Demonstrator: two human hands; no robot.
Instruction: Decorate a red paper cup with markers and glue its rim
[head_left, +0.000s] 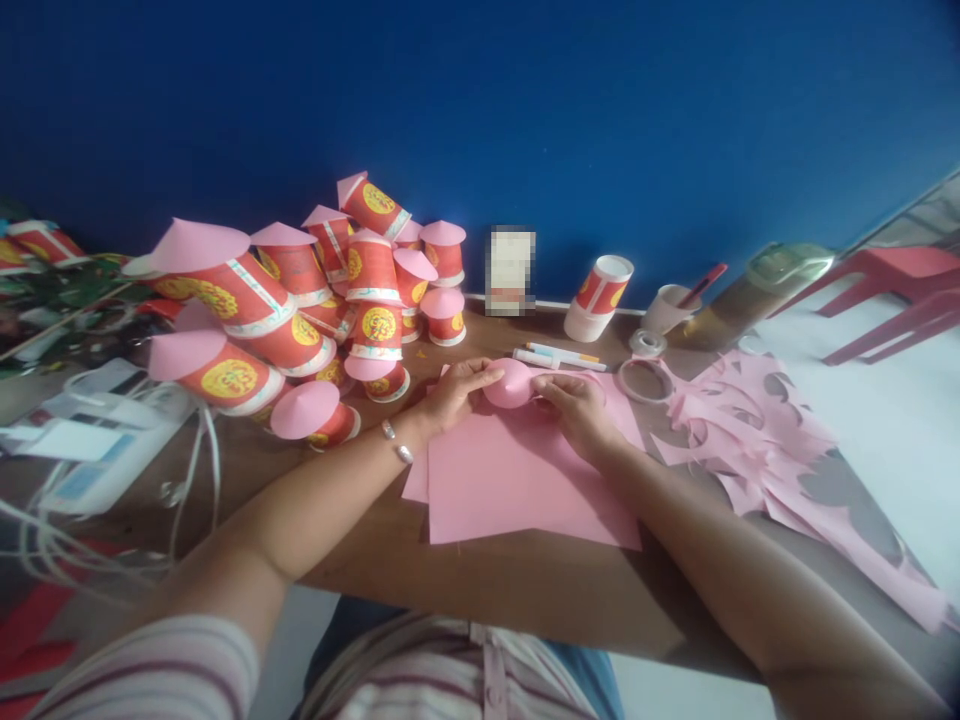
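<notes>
A small pink paper cone (511,384) is held between my two hands, over the stack of pink paper sheets (517,480). My left hand (459,392) pinches its left edge, thumb on top. On the opposite edge, my right hand (577,405) grips with thumb and fingertips. Just beyond the cone lie a white marker (551,358) and a thinner pen with an orange end (589,357). To the right of the sheets rests a roll of tape (646,380).
Red paper cups with pink cone tops (232,380) are piled at left. Stacked cups (598,298), a white cup with a red-handled tool (670,308) and a bottle (739,300) line the blue wall. Pink paper scraps (750,430) cover the right side; white cables (60,545) tangle at left.
</notes>
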